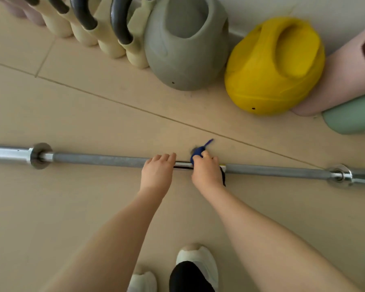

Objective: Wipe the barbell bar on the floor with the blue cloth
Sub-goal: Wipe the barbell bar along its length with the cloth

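One barbell bar (97, 160) lies flat across the pale tiled floor (72, 114), running from the left edge to the right edge, with two collars on show: one collar (40, 155) at the left, one collar (339, 174) at the right. One blue cloth (197, 153), bunched up, sits right on the bar near its middle, on the shiny smooth stretch between the two rough grey lengths.

Two hands down there. The right hand (207, 171) is on top of the cloth, fingers curled over and gripping it against the bar; a blue tail pokes out beyond the knuckles on the far side, and a dark edge hangs below the hand on the near side. The left hand (157, 171) rests on the bar just beside it, fingers laid together over the top of the steel and bent down on the far side. A short gleam of bare bar shows between the two hands.

Along the wall: two soft kettlebells, one grey kettlebell (185, 43), one yellow kettlebell (274, 66), side by side and close. To their left, a row of cream handled weights (114, 32) with dark grips. At the right edge, one pink roll (343, 76) and one green roll (352, 116). Two white shoes (196, 262) at the bottom.
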The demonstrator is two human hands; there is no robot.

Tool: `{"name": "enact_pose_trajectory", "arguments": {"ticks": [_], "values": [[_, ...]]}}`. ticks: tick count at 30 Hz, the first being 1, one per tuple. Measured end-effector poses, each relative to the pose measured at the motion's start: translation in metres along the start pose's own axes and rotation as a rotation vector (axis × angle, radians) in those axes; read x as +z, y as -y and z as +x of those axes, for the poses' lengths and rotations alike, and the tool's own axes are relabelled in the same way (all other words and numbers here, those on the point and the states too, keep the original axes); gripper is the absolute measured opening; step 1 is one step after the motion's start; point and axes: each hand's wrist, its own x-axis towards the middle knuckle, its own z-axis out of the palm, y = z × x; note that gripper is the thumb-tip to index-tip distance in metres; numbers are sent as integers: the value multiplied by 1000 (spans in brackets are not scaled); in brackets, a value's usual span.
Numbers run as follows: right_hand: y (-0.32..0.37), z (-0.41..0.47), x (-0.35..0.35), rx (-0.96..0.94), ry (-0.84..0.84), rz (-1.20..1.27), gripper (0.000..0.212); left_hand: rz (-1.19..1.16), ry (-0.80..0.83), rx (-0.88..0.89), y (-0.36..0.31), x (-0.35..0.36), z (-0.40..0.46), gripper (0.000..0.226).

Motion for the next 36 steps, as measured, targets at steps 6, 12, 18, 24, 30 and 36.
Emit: {"name": "enact_pose_trajectory", "arguments": {"ticks": [6, 12, 18, 24, 30, 36], "values": [[-16, 3, 5, -284, -67, -123, 34, -16, -32, 24, 16, -9, -25, 54], [-35, -8, 20, -79, -205, -46, 24, -6, -49, -66, 31, -20, -37, 38], [13, -4, 17, -407, -11, -27, 31, 112, -58, -23, 30, -19, -30, 41], [-26, -9, 14, -246, -90, -124, 32, 100, 70, -108, 48, -14, -24, 26], [23, -19, 26, -234, -35, -67, 38, 208, 29, -10, 53, 6, -23, 48], [31, -10, 25, -399, -125, -149, 39, 189, 40, 100, 60, 3, -14, 46]]}}
